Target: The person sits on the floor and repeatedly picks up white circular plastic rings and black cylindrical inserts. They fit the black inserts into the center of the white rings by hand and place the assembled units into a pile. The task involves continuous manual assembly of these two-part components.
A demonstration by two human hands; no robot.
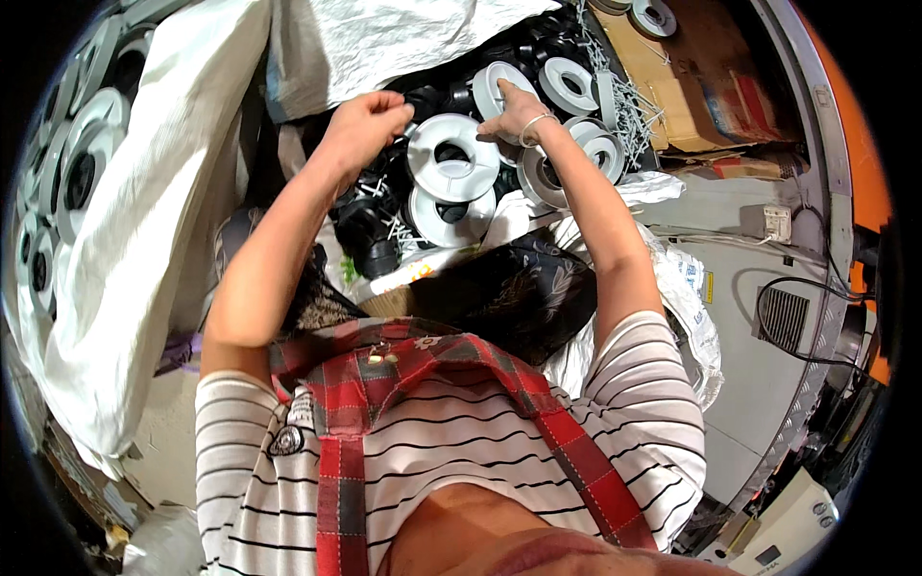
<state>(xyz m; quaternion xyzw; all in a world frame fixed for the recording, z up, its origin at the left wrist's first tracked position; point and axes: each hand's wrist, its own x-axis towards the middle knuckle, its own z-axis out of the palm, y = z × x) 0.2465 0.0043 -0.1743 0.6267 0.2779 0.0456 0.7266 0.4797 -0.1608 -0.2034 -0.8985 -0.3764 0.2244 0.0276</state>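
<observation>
My left hand [363,132] is closed in a pinch above dark round plastic parts [370,230]; what it holds, if anything, is too small to make out. My right hand [519,113] grips a light grey plastic ring [488,84] at its central hole, with thumb and forefinger showing. Between my hands lies another grey ring [428,171], partly covering a second one [434,228] nearer to me. More grey rings [567,69] lie beyond and beside my right hand.
Thin white plastic pins [629,120] are heaped at the far right. A white woven sack [182,154] hangs on the left, with more rings [94,134] past it. Cardboard [687,86] lies at the back right, beside a grey machine housing [730,374] with a black cable [816,288].
</observation>
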